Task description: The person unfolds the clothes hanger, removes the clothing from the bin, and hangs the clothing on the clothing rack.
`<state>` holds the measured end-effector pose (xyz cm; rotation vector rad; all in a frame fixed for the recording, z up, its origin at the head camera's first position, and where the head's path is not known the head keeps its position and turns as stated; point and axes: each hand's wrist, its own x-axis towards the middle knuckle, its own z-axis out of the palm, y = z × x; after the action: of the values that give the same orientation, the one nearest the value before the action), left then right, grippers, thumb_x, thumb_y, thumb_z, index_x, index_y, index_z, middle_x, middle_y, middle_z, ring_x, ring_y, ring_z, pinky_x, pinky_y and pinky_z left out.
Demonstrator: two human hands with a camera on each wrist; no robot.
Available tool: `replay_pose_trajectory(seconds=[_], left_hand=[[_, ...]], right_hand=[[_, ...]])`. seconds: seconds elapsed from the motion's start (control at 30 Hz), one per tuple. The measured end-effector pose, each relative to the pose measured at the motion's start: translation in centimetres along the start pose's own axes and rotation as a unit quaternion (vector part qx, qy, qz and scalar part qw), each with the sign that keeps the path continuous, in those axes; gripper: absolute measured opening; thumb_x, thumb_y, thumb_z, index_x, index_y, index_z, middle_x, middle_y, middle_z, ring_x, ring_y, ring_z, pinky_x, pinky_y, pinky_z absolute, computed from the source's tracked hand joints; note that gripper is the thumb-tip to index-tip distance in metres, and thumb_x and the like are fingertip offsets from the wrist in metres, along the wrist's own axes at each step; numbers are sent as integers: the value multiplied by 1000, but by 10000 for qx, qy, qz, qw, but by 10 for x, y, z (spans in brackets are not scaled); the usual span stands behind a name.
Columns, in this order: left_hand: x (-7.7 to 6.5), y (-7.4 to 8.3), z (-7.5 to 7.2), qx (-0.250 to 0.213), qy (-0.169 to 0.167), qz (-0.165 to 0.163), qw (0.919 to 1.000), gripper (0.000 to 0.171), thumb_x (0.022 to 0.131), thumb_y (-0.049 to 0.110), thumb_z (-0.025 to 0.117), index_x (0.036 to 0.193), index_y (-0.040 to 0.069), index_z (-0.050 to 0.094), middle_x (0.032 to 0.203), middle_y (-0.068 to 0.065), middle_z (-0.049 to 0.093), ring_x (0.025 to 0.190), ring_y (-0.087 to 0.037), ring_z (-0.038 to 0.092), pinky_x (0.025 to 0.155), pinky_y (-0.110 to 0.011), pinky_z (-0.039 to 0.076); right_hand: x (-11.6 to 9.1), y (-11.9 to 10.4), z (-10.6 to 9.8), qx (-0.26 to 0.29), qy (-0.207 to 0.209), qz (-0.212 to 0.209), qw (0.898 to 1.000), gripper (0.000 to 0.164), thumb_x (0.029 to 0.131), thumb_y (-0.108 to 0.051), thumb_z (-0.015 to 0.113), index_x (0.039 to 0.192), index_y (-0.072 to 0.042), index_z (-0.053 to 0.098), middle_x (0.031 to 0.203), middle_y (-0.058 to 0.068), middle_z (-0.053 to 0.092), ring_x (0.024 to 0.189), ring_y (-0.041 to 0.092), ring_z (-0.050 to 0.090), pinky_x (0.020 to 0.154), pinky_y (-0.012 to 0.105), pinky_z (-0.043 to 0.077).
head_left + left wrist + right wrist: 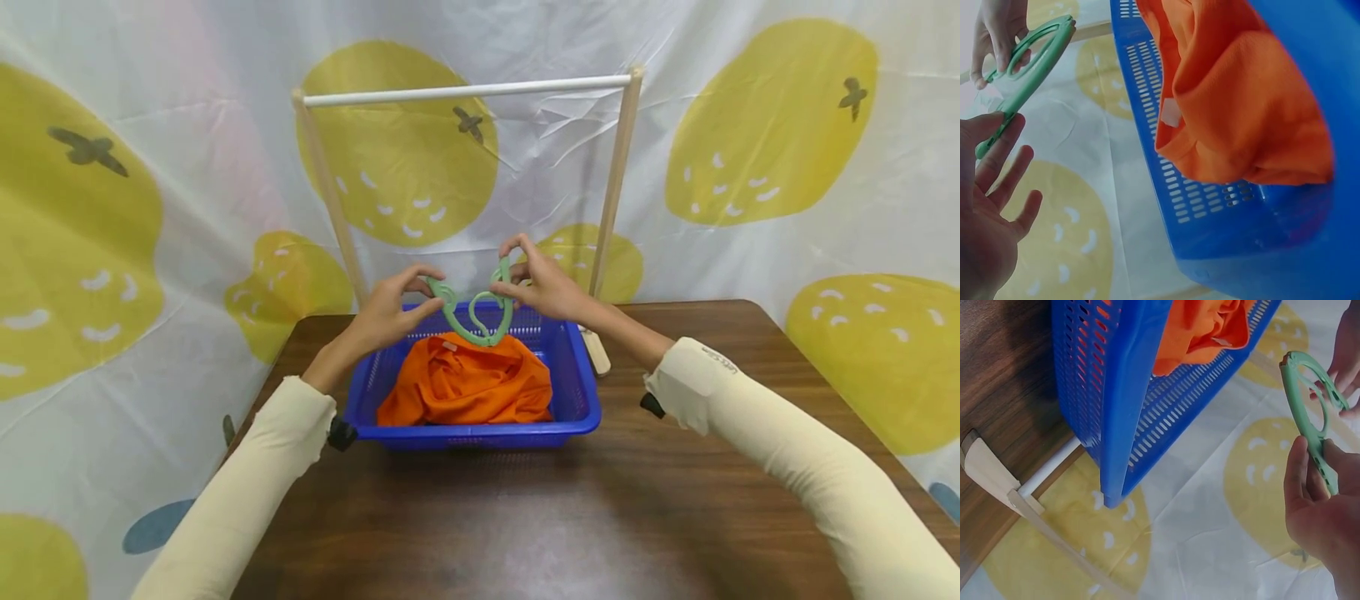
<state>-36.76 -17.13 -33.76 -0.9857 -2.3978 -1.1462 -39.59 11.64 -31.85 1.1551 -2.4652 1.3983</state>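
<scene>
Both hands hold a green folding hanger (508,310) above the basket, its two arms bent up into a V with a curved hook between them. The left hand (384,310) pinches the end of one arm between thumb and fingers; in the left wrist view its other fingers are spread loosely. On the opposite side, the right hand (546,285) grips the other arm with thumb and fingers. Below the hanger (1297,406) an orange garment (480,387) with a small white label lies bunched in a blue plastic basket (487,432). Neither hand touches the garment.
Behind the basket stands a rack with wooden posts (617,179) and a white top rail (465,92). Its wooden foot (596,352) rests right of the basket. The brown table (480,517) backs onto a curtain (547,183) printed with yellow fruit.
</scene>
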Motion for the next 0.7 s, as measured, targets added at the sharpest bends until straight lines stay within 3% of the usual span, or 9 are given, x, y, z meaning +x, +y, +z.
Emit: replay_pose_trajectory(seconds=[0.33, 0.57, 0.7], left_hand=[[-15, -8, -9, -207, 188, 1, 9996, 29, 95, 10, 78, 121, 4, 66, 104, -10, 77, 101, -29, 72, 105, -54, 49], [-26, -13, -15, -51, 338, -50, 9994, 26, 93, 8, 79, 116, 4, 67, 103, -12, 77, 102, -33, 72, 103, -56, 51], [-33, -15, -17, 137, 371, -134, 9991, 25, 93, 11, 80, 114, 5, 68, 106, -13, 75, 105, -34, 70, 101, -56, 52]], right_hand=[[-2, 2, -5, 442, 398, 93, 9982, 44, 98, -2, 69, 126, 2, 35, 73, 21, 66, 68, 37, 68, 60, 32, 58], [-3, 6, -11, 1238, 642, 96, 9902, 40, 99, 7, 64, 123, 3, 32, 91, 38, 68, 70, 24, 71, 59, 32, 59], [-4, 7, -14, 1370, 789, 170, 9873, 37, 100, 6, 63, 120, 0, 32, 95, 42, 67, 68, 20, 73, 63, 39, 61]])
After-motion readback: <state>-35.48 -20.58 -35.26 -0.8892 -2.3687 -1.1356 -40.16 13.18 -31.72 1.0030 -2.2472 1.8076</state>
